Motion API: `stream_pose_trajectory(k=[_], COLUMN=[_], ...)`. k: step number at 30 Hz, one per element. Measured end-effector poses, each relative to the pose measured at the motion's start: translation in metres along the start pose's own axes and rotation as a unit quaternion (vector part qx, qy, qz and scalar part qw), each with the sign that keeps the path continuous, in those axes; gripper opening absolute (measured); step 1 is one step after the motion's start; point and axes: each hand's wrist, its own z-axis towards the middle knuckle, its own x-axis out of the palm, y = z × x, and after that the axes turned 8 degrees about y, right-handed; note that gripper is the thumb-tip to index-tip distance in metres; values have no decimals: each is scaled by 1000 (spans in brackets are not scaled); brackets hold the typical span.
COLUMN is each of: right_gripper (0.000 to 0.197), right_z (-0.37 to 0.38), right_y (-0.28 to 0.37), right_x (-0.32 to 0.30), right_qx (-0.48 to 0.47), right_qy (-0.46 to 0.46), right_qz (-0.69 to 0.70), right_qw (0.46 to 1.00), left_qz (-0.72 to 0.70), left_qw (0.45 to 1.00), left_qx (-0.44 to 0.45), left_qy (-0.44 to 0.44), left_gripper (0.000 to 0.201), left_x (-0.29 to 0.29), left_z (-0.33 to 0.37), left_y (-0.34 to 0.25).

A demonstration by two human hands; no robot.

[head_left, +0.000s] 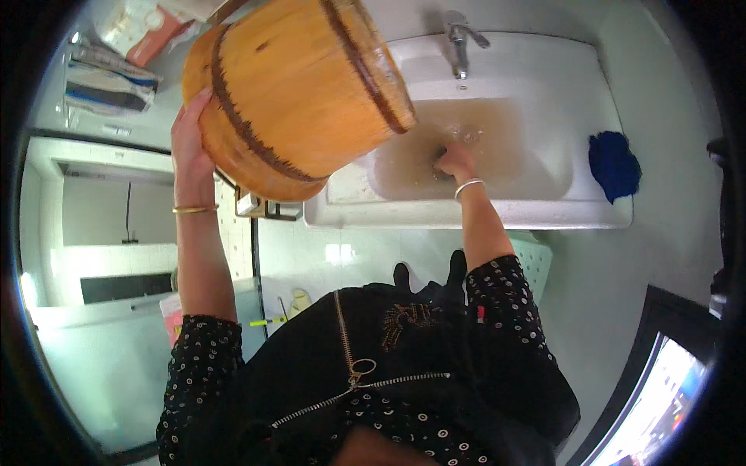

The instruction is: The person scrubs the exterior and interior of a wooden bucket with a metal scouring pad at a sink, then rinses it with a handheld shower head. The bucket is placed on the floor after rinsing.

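Apparently midway: the left hand holds the wooden bucket tilted over the left edge of the sink, while the right hand dips into murky, undrained water. Perhaps it clasps something dark; I cannot tell its grip. The bucket's inside is hidden.

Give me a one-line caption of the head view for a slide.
Left hand holds a tilted wooden bucket while the right hand reaches into murky water in a white sink.
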Motion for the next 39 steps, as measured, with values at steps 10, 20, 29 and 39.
stream_pose_trajectory(k=[10,20,29,39], right_gripper=[45,44,37,38], right_z=[-58,-37,-55,-54], right_y=[111,187,222,221], right_x=[-112,-155,-116,-126], right_qx=[47,-183,-165,-98], right_qy=[-252,-108,-351,-363], right_qz=[513,554,541,563], right_qw=[819,805,746,736], left_qz=[18,-65,-26,330], left_qw=[1000,996,998,921], left_qx=[12,-32,-15,-59], left_qy=[-10,56,52,199], left_gripper=[36,41,42,49], left_x=[-2,7,-24,-46], left_z=[6,2,4,-80], left_y=[6,4,4,85])
